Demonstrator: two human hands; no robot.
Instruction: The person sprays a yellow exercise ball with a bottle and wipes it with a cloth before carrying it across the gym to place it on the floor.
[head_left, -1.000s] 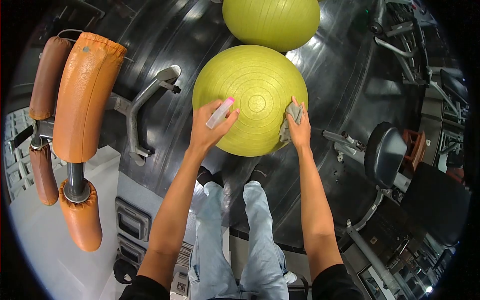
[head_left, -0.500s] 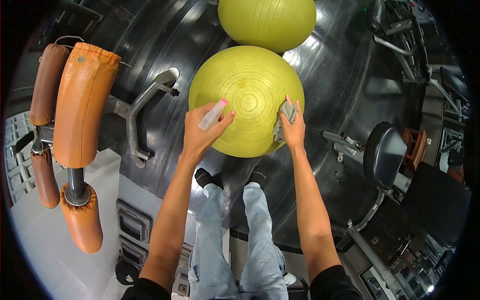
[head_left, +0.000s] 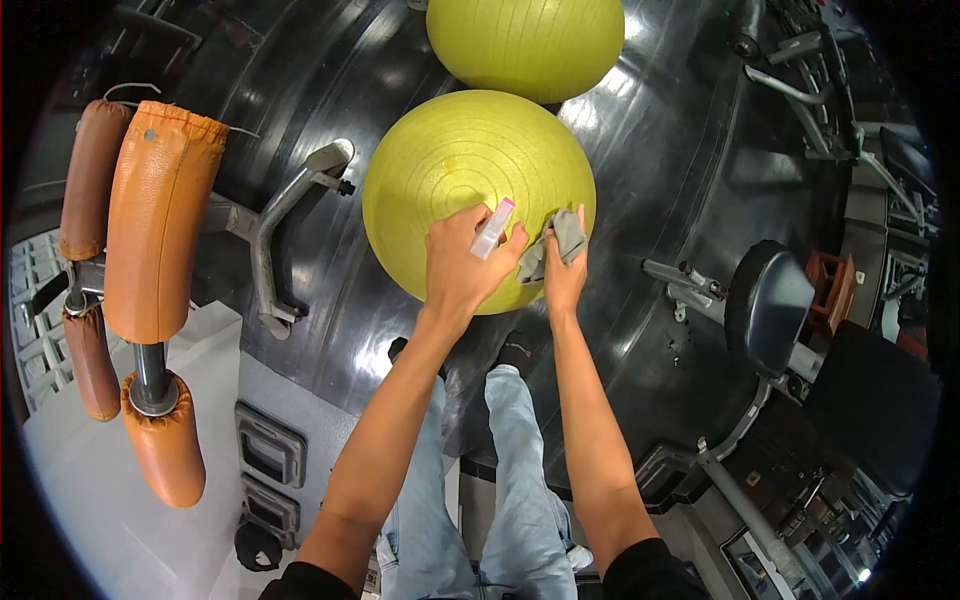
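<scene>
Our left hand [head_left: 462, 262] pinched a plastic bottle between its fingers, our right hand [head_left: 565, 280] a soft cloth [head_left: 568, 232]; the exercise ball [head_left: 425, 180] seemed light, best steadied both sides.

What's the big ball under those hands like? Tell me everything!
The ball is round, yellow-green and shiny, like rubber, with thin rings on top. It sits on the dark floor beside a second ball. The right hand holds a grey cloth that seems to touch it; whether the left hand touches it, I can't tell.
</scene>
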